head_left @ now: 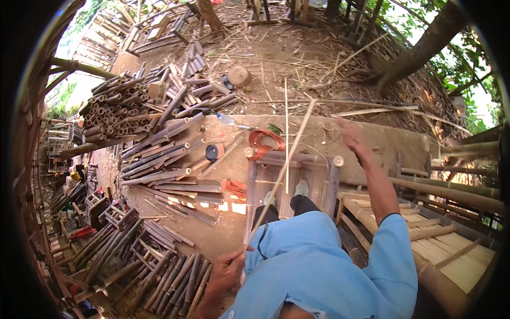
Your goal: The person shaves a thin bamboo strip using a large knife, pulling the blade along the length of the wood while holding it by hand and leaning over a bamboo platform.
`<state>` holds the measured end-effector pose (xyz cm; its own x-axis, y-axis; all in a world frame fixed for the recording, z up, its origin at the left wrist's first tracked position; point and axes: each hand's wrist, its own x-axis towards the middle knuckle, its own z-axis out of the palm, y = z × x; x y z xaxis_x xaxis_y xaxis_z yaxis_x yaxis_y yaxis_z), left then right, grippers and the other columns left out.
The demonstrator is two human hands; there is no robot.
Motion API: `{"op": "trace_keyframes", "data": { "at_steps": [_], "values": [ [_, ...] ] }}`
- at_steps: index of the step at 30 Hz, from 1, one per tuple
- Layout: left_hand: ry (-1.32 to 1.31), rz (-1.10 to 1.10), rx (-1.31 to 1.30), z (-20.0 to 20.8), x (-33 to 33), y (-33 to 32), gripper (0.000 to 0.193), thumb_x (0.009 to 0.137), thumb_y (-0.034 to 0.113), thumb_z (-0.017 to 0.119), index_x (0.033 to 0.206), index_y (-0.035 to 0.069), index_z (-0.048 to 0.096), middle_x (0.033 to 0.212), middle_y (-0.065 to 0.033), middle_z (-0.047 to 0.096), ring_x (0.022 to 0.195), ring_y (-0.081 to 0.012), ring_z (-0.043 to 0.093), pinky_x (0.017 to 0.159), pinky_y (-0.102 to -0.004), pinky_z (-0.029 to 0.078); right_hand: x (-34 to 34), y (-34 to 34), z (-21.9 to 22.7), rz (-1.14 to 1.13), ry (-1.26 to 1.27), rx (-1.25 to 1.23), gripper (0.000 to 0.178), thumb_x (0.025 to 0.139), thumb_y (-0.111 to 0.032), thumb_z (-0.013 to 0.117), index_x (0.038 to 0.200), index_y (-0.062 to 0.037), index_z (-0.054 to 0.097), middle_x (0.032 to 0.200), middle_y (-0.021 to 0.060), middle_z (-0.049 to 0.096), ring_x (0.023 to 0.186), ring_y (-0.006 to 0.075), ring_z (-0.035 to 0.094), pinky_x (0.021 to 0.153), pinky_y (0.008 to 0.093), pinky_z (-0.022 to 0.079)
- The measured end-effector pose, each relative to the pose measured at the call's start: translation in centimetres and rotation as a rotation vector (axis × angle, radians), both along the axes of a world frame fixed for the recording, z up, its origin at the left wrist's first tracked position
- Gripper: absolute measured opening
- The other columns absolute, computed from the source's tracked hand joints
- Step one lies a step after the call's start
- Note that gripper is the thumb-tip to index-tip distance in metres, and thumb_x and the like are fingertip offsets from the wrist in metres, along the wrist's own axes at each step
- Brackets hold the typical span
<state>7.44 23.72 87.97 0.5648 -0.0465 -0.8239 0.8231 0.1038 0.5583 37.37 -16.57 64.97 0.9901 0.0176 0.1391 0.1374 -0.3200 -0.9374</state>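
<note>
My left hand [228, 268], low in the view left of my blue shirt, is closed around the lower end of a long pale bamboo strip [281, 178]. The strip slants up and away to the right across my lap. Stretched forward on the right, my right hand [351, 141] is apart from that strip; blur hides its fingers. A thinner pale strip [287, 135] crosses a slatted bamboo frame [333, 181], on which my feet rest. Orange strapping [265, 142] lies in a coil at the frame's far left corner.
Cut bamboo poles [154, 159] lie in piles on the left. A clear plastic bottle [225, 119], a dark sandal [214, 152] and a wood block [239, 76] sit ahead. Close on my right stands a bamboo bench [425, 234]; a tree trunk [425, 48] leans at far right.
</note>
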Motion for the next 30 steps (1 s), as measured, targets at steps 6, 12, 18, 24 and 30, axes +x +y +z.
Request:
{"op": "trace_keyframes", "data": {
  "at_steps": [6,12,18,24,30],
  "values": [
    [-0.773,-0.402,1.61,2.2,6.7,15.2,0.023,0.1,0.012,0.058,0.119,0.001,0.066,0.077,-0.0203,0.066,0.059,-0.0358,0.063,0.052,-0.0447,0.047,0.9,2.7,1.8,-0.096,0.513,-0.121,0.076,0.095,-0.071,0.047,0.055,-0.0068,0.053,0.049,0.002,0.046,0.045,0.0127,0.05,0.045,0.0299,0.038],
    [-1.012,0.513,1.671,10.6,9.3,20.5,0.021,0.106,0.017,0.051,0.097,0.0,0.061,0.093,-0.0103,0.069,0.075,-0.0181,0.063,0.07,-0.0333,0.051,-2.1,5.8,-1.1,0.012,0.453,-0.127,0.074,0.092,-0.07,0.052,0.068,-0.0009,0.066,0.059,0.0059,0.057,0.063,0.017,0.057,0.058,0.0327,0.044],
    [-1.031,1.006,1.248,6.4,4.0,16.1,0.017,0.107,0.015,0.05,0.107,0.0,0.056,0.096,-0.0134,0.068,0.086,-0.0188,0.067,0.071,-0.0295,0.057,-5.4,13.0,1.5,0.07,0.683,0.115,0.051,0.099,-0.051,0.058,0.099,-0.0018,0.07,0.061,0.0027,0.058,0.044,0.0073,0.048,0.042,0.0228,0.037],
    [-0.814,1.25,0.554,-4.7,-4.5,14.9,0.015,0.104,0.015,0.055,0.11,0.002,0.056,0.098,-0.013,0.068,0.09,-0.0205,0.067,0.078,-0.0317,0.058,-4.7,19.2,6.0,0.064,0.709,0.611,0.069,0.095,-0.066,0.053,0.106,0.0002,0.067,0.062,0.005,0.062,0.043,0.0082,0.047,0.042,0.0239,0.036],
    [-0.43,1.342,0.176,-10.4,-11.1,9.2,0.012,0.101,0.014,0.058,0.105,0.003,0.061,0.1,-0.0116,0.07,0.089,-0.0218,0.067,0.082,-0.0298,0.058,-3.6,17.4,5.3,-0.051,0.638,0.6,0.04,0.1,-0.04,0.058,0.098,-0.0005,0.064,0.064,0.0062,0.062,0.043,0.0089,0.049,0.04,0.0253,0.038]
  ]
}}
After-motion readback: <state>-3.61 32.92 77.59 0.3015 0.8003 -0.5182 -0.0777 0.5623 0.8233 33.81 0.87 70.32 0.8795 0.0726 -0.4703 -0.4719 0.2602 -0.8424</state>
